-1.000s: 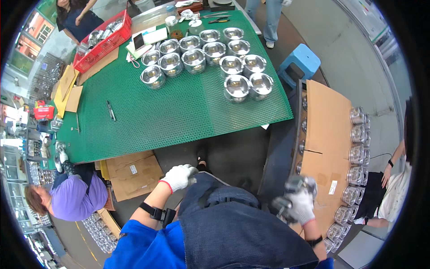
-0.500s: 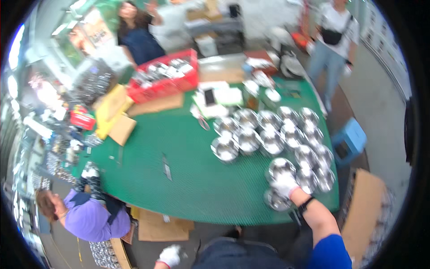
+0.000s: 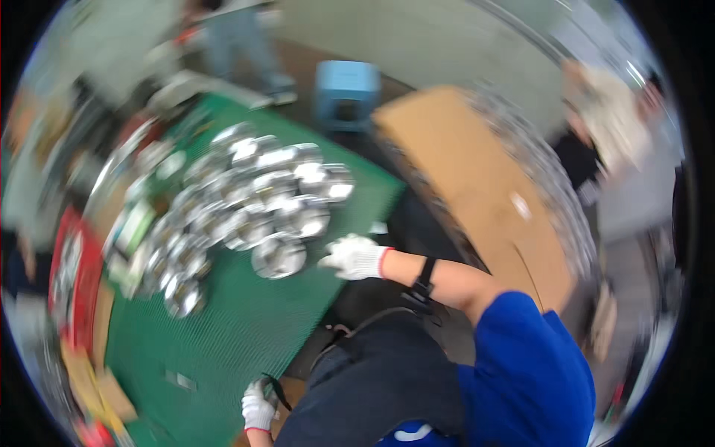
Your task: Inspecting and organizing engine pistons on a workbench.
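Note:
My right hand [image 3: 356, 257], in a white knit glove with a red cuff, is held out at the table's edge. Its fingers point toward the nearest shiny metal bowl [image 3: 279, 255] but do not touch it; they look loosely apart with nothing in them. Lower down, my left hand [image 3: 258, 407], gloved the same way, is at the green table's edge beside a dark strap [image 3: 278, 390]. Its fingers are too blurred to show whether they grip anything. Several more metal bowls [image 3: 302, 216] stand close together on the green tabletop [image 3: 246, 320].
A blue stool [image 3: 348, 89] stands past the table's far corner. To the right, a long cardboard sheet [image 3: 462, 171] lies over stacked shiny metal pieces [image 3: 521, 141]. A red crate [image 3: 74, 283] is at the left. People stand at the far side and right.
The view has swung to the right. My right hand has come off the bowls and is now beside them at the edge. My left hand has risen to the table's edge.

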